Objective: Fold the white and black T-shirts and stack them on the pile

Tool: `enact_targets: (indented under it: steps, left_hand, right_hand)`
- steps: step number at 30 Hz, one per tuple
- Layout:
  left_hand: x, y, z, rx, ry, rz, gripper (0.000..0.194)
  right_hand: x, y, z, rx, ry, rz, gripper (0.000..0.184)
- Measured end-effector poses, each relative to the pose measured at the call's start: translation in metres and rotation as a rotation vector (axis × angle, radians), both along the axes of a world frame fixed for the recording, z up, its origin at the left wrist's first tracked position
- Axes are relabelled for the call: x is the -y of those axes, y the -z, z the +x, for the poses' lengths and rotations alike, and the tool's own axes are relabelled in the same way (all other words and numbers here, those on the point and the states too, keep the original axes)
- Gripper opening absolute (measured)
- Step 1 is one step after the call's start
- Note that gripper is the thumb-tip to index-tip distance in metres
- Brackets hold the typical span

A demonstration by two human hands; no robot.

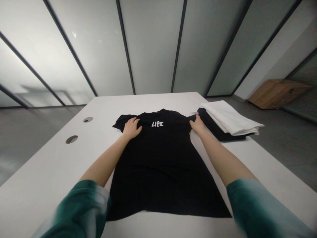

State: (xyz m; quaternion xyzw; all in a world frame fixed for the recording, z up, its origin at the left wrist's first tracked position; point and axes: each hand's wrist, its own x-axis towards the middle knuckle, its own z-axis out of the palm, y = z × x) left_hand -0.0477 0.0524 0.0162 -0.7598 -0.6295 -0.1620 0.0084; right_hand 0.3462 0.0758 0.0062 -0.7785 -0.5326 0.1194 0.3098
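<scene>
A black T-shirt (pixel 160 158) with white "LIFE" lettering lies spread flat, front up, on a white table (pixel 44 178), collar away from me. My left hand (pixel 131 128) rests palm down with fingers spread on the shirt's left shoulder, by the sleeve. My right hand (pixel 197 125) is at the shirt's right shoulder, its fingers curled at the sleeve edge; whether they pinch the cloth is hard to see. Both forearms stretch out over the table along the shirt's sides, in green sleeves.
A stack of folded clothes, white (pixel 231 119) on top of black (pixel 218 129), lies on the table's right edge just beyond my right hand. Two round cable holes (pixel 71 139) are in the table's left part. Frosted glass panels stand behind; a wooden box (pixel 277 93) sits on the floor at right.
</scene>
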Motion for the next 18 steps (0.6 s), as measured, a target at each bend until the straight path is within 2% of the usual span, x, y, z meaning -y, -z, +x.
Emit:
enact_targets:
  steps: [2, 6, 11, 15, 18]
  left_hand:
    - [0.008, 0.008, 0.014, -0.105, 0.084, -0.108, 0.059]
    - [0.021, 0.013, 0.017, -0.187, 0.109, -0.197, 0.061]
    - [0.028, -0.006, 0.010, -0.236, 0.130, -0.196, 0.057]
    - [0.021, -0.019, 0.019, -0.222, 0.022, -0.188, 0.054]
    - [0.015, -0.013, 0.029, -0.221, -0.035, -0.072, 0.054]
  right_hand:
    - [0.006, 0.001, -0.001, 0.082, -0.023, -0.012, 0.068]
    - [0.022, 0.003, 0.004, 0.186, -0.025, -0.042, 0.073]
    - [0.038, 0.007, 0.009, 0.265, -0.071, 0.003, 0.068]
    - [0.036, 0.011, 0.012, 0.230, -0.152, 0.081, 0.052]
    - [0.033, 0.013, 0.014, 0.153, -0.119, 0.092, 0.045]
